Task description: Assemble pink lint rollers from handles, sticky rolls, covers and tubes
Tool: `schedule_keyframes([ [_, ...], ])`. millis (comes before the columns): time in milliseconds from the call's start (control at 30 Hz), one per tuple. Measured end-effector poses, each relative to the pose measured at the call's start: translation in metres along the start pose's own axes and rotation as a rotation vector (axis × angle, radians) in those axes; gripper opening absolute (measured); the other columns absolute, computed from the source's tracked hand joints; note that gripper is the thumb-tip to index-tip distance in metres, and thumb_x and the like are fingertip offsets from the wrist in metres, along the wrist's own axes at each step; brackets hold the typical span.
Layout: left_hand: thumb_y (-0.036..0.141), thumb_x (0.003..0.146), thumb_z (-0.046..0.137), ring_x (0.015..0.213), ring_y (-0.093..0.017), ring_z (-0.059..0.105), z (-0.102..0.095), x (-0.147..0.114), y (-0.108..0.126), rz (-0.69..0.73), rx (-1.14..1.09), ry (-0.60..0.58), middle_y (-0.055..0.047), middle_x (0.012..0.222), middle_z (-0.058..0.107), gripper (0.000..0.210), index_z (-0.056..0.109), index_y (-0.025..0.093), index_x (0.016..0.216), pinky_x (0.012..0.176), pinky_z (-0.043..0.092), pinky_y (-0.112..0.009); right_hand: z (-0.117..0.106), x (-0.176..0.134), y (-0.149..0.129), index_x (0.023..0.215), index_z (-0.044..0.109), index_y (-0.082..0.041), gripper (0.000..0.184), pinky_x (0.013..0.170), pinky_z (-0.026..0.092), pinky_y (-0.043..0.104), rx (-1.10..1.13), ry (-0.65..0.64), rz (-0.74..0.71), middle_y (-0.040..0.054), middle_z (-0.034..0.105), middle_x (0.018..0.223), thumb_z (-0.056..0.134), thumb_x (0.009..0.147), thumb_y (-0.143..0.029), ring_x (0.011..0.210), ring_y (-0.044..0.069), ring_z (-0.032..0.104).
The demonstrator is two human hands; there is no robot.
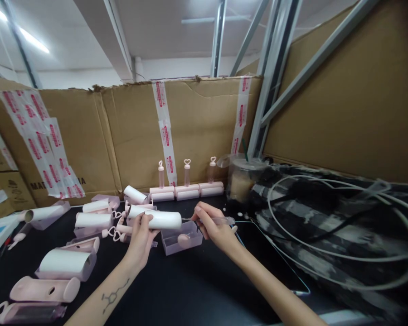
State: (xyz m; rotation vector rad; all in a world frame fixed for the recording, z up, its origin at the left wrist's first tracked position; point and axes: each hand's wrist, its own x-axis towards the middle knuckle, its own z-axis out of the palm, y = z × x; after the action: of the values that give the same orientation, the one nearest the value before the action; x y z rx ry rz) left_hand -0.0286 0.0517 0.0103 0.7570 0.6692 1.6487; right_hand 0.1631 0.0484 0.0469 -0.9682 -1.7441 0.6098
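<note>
My left hand point(143, 237) is closed around a white roll point(166, 220), held level above the table, with a hollow core at its left end. My right hand point(213, 225) pinches a slim tool with a clear handle point(224, 221); its thin tip points at the roll's right end. Whether the tip touches the roll, I cannot tell. Just below and between the hands sits an open translucent lilac box point(170, 248) with a pink oval piece point(183, 240) inside. Pink parts with heart-shaped loops point(114, 233) lie left of my left hand.
More white rolls in lilac boxes point(64, 262) and a pink cover point(45, 290) lie at left. Three small heart-topped bottles point(187, 174) stand at the back before a cardboard wall point(132, 131). A drink cup point(241, 185), tablet point(272, 258) and coiled cable point(340, 258) are at right.
</note>
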Motion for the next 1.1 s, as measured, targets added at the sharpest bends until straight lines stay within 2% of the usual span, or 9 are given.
schedule_keyframes([
  [300, 0.035, 0.069, 0.063, 0.094, -0.021, 0.057, -0.0022, -0.0011, -0.0060, -0.010, 0.026, 0.045, -0.005, 0.096, 0.058, 0.024, 0.048, 0.018, 0.078, 0.085, 0.044, -0.046, -0.0012, -0.0013, -0.0017, 0.065, 0.048, -0.019, 0.034, 0.037, 0.025, 0.021, 0.114, -0.055, 0.048, -0.0074, 0.039, 0.046, 0.038, 0.088, -0.041, 0.031, 0.006, 0.036],
  [433, 0.038, 0.070, 0.063, 0.094, -0.021, 0.057, -0.0028, -0.0015, -0.0048, -0.006, 0.026, 0.055, -0.006, 0.098, 0.057, 0.026, 0.047, 0.018, 0.078, 0.085, 0.044, -0.046, -0.0031, -0.0014, -0.0045, 0.065, 0.049, -0.018, 0.034, 0.037, 0.025, 0.021, 0.157, -0.032, 0.021, -0.0064, 0.042, 0.050, 0.039, 0.088, -0.042, 0.032, 0.006, 0.038],
  [800, 0.030, 0.074, 0.058, 0.092, -0.020, 0.058, -0.0040, 0.0009, -0.0046, -0.035, 0.022, 0.065, -0.006, 0.098, 0.057, 0.017, 0.047, 0.019, 0.082, 0.082, 0.047, -0.044, -0.0045, -0.0025, -0.0074, 0.065, 0.049, -0.018, 0.034, 0.037, 0.025, 0.021, 0.172, -0.052, -0.021, -0.0072, 0.038, 0.043, 0.039, 0.088, -0.040, 0.031, 0.007, 0.037],
  [933, 0.028, 0.075, 0.056, 0.089, -0.019, 0.058, -0.0025, 0.0009, -0.0034, -0.047, 0.025, 0.060, -0.006, 0.095, 0.058, 0.015, 0.045, 0.020, 0.080, 0.080, 0.049, -0.042, -0.0031, -0.0035, -0.0078, 0.065, 0.048, -0.018, 0.034, 0.037, 0.026, 0.021, 0.139, -0.066, -0.024, -0.0069, 0.039, 0.044, 0.037, 0.089, -0.040, 0.031, 0.007, 0.036],
  [1100, 0.033, 0.073, 0.059, 0.086, -0.018, 0.058, 0.0035, -0.0058, 0.0017, -0.028, 0.061, 0.042, -0.005, 0.091, 0.058, 0.021, 0.047, 0.019, 0.084, 0.077, 0.050, -0.039, 0.0016, -0.0039, -0.0062, 0.062, 0.051, -0.019, 0.033, 0.040, 0.030, 0.022, -0.038, -0.086, -0.038, -0.0054, 0.043, 0.046, 0.041, 0.087, -0.037, 0.035, 0.008, 0.037],
])
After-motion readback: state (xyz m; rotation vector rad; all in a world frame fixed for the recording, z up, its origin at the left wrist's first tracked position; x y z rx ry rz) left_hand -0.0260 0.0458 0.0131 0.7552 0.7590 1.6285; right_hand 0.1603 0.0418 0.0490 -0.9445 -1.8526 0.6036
